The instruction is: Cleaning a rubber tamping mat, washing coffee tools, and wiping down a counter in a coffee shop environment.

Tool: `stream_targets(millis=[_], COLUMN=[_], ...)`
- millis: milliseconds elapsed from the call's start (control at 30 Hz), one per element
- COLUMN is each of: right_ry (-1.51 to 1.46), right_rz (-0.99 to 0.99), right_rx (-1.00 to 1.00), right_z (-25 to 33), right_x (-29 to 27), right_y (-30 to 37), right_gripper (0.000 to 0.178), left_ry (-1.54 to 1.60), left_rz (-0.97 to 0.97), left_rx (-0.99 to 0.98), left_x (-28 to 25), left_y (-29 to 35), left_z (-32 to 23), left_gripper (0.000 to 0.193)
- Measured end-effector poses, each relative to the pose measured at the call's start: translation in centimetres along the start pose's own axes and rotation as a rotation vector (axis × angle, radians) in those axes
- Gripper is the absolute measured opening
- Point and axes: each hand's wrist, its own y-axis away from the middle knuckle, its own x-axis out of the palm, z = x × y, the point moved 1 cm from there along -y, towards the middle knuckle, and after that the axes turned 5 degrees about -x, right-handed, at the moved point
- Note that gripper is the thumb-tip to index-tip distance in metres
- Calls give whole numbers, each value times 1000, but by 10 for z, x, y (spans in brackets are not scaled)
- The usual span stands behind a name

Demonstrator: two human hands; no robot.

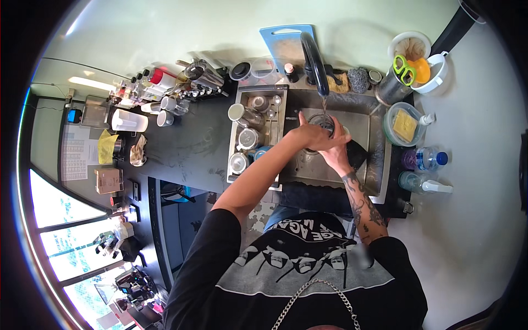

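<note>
Under the black faucet [313, 60], a clear round glass [320, 122] is held with its open top toward the thin stream of water. My left hand [314, 136] curves around its near side, the thumb up along the left and the fingers reaching across to the right. Just behind and below it, my right hand [334, 155] is closed on the same glass, partly covered by the left. Both hands are over the steel sink basin [313, 169]. A dark flat item [358, 155] lies in the sink beside my right wrist.
Left of the sink, a drying rack [233, 151] holds upturned glasses, cups and spoons. Behind stand a blue cutting board [289, 41], a yellow sponge [338, 82] and a grey scrubber [358, 80]. On the right are a tub with a yellow cloth [405, 125] and several bottles [431, 159].
</note>
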Motion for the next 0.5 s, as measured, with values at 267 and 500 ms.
stream_targets(millis=[267,500], right_ry=[112,-82], right_rz=[3,-38], right_rx=[-167,43], right_z=[-11,-20], right_x=[-11,-9], right_y=[4,18], right_gripper=[100,102], left_ry=[3,51], left_rz=[-147,-69], left_rx=[117,205], left_x=[9,-2], left_y=[4,-2], left_z=[-10,0], left_gripper=[135,86])
